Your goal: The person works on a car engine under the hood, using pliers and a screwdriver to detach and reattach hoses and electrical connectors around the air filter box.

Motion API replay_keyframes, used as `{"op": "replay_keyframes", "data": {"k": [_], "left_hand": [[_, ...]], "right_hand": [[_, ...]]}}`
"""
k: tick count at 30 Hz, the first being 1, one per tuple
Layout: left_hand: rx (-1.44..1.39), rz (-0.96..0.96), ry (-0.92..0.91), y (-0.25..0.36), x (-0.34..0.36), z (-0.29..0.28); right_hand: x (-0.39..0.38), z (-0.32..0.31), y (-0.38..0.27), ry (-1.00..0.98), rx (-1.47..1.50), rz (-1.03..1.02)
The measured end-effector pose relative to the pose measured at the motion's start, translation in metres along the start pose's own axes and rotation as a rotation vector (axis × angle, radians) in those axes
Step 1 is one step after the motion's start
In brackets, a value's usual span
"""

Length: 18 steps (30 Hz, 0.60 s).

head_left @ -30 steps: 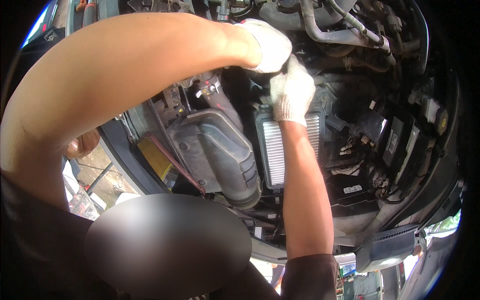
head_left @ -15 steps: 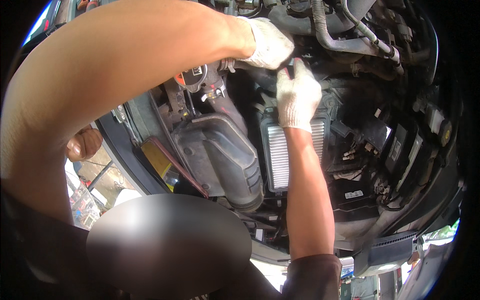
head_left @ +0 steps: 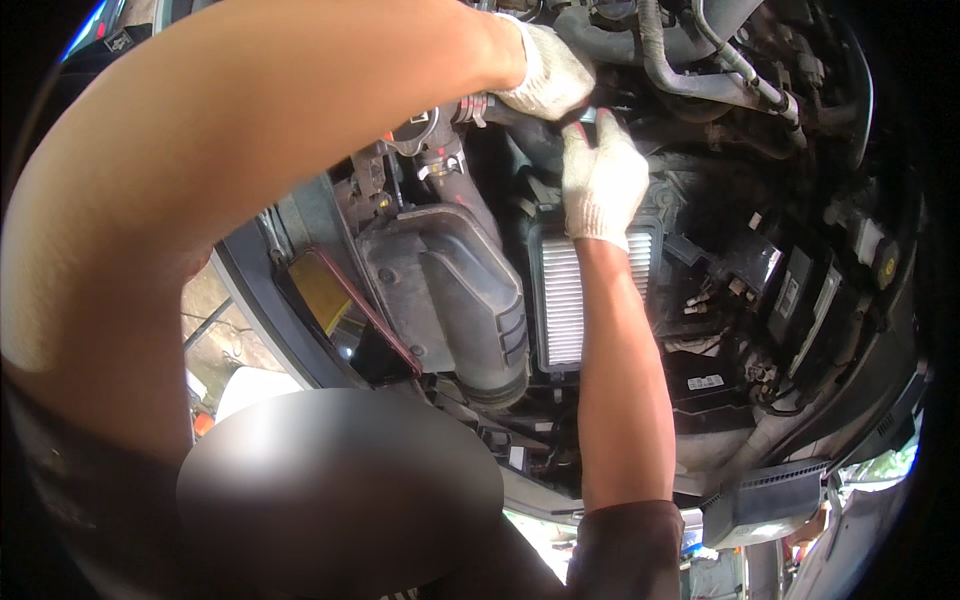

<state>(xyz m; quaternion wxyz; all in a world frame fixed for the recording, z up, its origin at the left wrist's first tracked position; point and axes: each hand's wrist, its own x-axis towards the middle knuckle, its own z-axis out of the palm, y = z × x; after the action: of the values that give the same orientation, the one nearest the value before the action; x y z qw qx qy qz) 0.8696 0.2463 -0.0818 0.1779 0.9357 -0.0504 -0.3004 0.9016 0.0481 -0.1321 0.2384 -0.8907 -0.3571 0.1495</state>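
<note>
My left hand (head_left: pixel 548 72), in a white knit glove, reaches across from the left to the dark middle of an engine bay. Its fingers curl down and their tips are hidden. Just below it is my right hand (head_left: pixel 605 180), gloved alike, with thumb and forefinger pointing up and bent round a small pale thing too small to name. The two hands nearly meet there. Beneath my right wrist lies a white pleated air filter (head_left: pixel 562 300) in a dark frame, partly covered by my forearm. To its left sits a black plastic air duct cover (head_left: pixel 440 290).
Grey hoses and pipes (head_left: pixel 700 85) run along the upper right. A hose with a metal clamp (head_left: pixel 442 166) is left of my hands. Dark connectors and boxes (head_left: pixel 750 265) fill the right side. A blurred oval (head_left: pixel 340 490) hides the lower left.
Both hands keep close together and shift slightly in the picture. The view has moved a little. A bare hand seen at the left before is now almost hidden behind my left arm.
</note>
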Motion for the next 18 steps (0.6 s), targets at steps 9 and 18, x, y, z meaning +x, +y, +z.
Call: {"op": "replay_keyframes", "data": {"k": [9,18], "left_hand": [[0.09,0.002,0.013,-0.003,0.001,0.006],[0.101,-0.013,-0.04,-0.003,0.005,0.01]], "right_hand": [[-0.003,-0.001,-0.004,0.021,-0.04,-0.009],[-0.004,0.002,0.0,-0.013,-0.068,0.015]]}}
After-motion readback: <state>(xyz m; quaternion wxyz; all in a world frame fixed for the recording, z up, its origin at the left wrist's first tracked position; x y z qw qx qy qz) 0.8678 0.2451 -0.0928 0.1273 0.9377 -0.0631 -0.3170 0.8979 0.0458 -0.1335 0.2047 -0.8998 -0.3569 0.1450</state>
